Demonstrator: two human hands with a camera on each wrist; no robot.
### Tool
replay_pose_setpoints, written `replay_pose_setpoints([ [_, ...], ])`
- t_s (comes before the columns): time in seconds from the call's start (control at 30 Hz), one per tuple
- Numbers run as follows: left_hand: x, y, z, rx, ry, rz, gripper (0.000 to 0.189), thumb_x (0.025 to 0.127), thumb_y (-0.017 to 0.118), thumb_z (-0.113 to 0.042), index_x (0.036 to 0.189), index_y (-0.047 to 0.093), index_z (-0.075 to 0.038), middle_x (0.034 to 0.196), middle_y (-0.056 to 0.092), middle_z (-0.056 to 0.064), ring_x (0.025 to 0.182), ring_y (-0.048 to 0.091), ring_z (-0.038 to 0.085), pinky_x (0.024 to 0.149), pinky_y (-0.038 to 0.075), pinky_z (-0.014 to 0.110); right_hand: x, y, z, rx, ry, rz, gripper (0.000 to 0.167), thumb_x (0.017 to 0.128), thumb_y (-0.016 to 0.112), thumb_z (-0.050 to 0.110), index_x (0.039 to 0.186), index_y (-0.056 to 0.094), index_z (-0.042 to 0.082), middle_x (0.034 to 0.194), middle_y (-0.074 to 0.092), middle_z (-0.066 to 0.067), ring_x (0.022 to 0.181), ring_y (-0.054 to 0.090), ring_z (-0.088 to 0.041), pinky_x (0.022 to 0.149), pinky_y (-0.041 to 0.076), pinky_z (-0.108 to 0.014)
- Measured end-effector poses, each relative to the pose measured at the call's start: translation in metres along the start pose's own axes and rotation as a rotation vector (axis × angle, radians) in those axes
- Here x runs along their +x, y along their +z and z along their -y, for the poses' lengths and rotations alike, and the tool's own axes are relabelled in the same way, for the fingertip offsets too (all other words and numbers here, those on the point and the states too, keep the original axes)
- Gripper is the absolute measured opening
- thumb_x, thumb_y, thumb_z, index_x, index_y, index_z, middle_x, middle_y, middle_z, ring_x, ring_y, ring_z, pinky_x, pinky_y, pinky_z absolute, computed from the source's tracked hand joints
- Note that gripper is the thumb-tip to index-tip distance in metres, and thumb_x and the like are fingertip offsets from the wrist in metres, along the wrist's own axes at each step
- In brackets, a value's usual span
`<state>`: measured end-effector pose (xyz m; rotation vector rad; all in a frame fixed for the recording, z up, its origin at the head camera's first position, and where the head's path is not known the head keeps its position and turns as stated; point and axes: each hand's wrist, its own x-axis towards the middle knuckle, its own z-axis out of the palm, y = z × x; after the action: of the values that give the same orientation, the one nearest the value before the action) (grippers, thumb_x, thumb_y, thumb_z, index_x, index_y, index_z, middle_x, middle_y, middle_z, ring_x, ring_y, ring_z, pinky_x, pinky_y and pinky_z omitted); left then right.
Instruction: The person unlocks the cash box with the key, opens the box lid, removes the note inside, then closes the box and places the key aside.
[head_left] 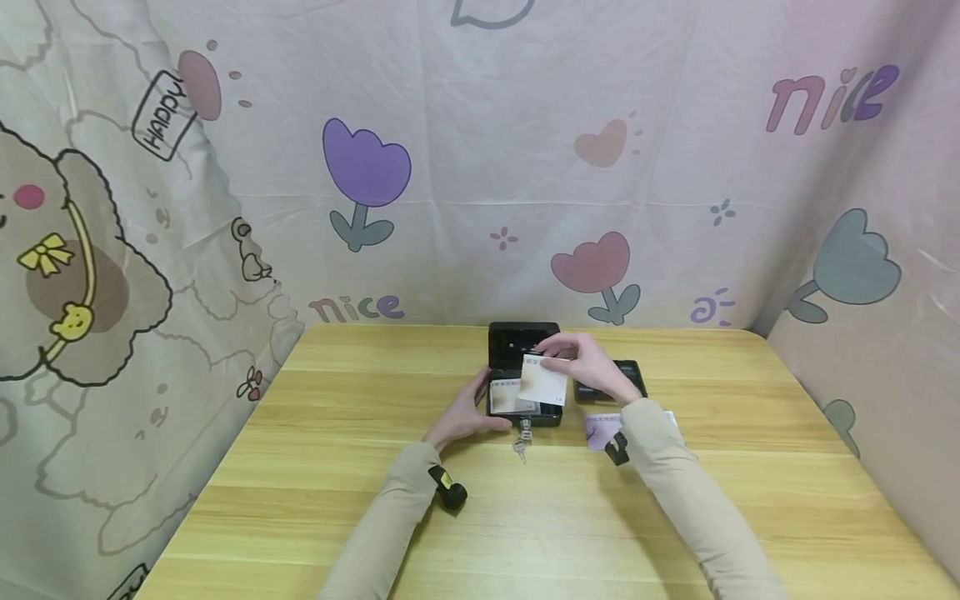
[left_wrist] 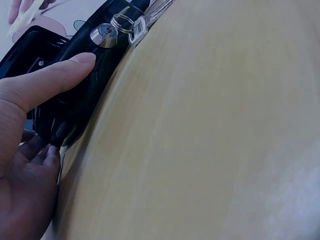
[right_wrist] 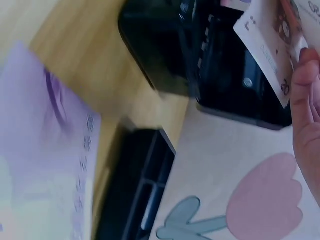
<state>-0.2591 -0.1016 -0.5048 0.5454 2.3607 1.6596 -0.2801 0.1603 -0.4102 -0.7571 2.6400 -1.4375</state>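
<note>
A small black cash box (head_left: 555, 417) stands on the table with its lid (head_left: 504, 337) raised. Keys (left_wrist: 138, 31) on a ring hang from the round lock (left_wrist: 104, 35) on its front. My left hand (head_left: 467, 414) holds the box at its left front corner, thumb (left_wrist: 55, 80) on the front and fingers at the side. Pale printed paper (head_left: 510, 396) lies inside the box. Above its right half, my right hand (head_left: 588, 364) pinches a whitish printed paper slip (head_left: 543, 382) between thumb and fingers. In the right wrist view the slip (right_wrist: 267, 47) shows small drawings.
Right of the box sits a black tray (head_left: 636, 375), partly behind my right hand. Purple printed paper (head_left: 602, 429) lies on the wooden table (head_left: 525, 525) under my right wrist, partly hidden by the sleeve. A patterned cloth (head_left: 465, 150) hangs behind the table's far edge.
</note>
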Motion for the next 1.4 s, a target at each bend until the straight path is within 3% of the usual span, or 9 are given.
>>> replay_pose_setpoints([
  [0.13,0.000,0.001,-0.001,0.006,-0.002,0.001,0.121,0.072,0.089,-0.013,0.161,0.008,0.000,0.170,0.008,0.019,0.156,0.017,0.037,0.130,0.018,0.046,-0.010,-0.012,-0.003,-0.028,-0.015,0.036,0.027,0.092,0.073,0.016,0.117,0.072,0.008,0.098,0.074,-0.008,0.083,0.068,-0.009,0.078,0.055,-0.022],
  [0.33,-0.001,0.002,-0.001,0.012,-0.007,0.006,0.121,0.073,0.089,-0.014,0.161,0.008,-0.001,0.170,0.007,0.018,0.156,0.017,0.038,0.130,0.017,0.048,-0.028,-0.032,-0.012,0.009,-0.049,0.113,0.030,0.091,0.073,0.008,0.118,0.070,-0.003,0.094,0.073,-0.015,0.081,0.069,-0.007,0.078,0.059,-0.019],
  [0.6,-0.001,0.002,0.001,0.014,0.004,0.002,0.121,0.072,0.090,-0.014,0.160,0.008,0.001,0.169,0.007,0.019,0.156,0.017,0.039,0.129,0.018,0.048,-0.047,-0.062,-0.021,0.047,0.020,0.212,0.030,0.092,0.071,0.010,0.118,0.070,-0.005,0.116,0.072,-0.026,0.086,0.071,-0.008,0.076,0.061,-0.023],
  [1.1,0.000,0.002,0.003,0.005,-0.005,-0.005,0.121,0.072,0.089,-0.014,0.161,0.008,0.000,0.170,0.008,0.019,0.156,0.017,0.039,0.129,0.018,0.048,-0.078,-0.107,-0.044,0.016,0.154,0.194,0.029,0.091,0.072,0.015,0.117,0.072,0.002,0.120,0.073,-0.018,0.095,0.068,-0.008,0.083,0.057,-0.025],
  [1.4,0.001,0.000,0.002,0.004,-0.004,-0.003,0.122,0.072,0.089,-0.013,0.161,0.007,-0.001,0.170,0.007,0.018,0.156,0.017,0.037,0.130,0.017,0.046,-0.096,-0.129,-0.058,-0.035,0.207,0.213,0.028,0.091,0.071,0.017,0.115,0.072,0.002,0.118,0.074,-0.015,0.104,0.064,-0.005,0.095,0.047,-0.035],
])
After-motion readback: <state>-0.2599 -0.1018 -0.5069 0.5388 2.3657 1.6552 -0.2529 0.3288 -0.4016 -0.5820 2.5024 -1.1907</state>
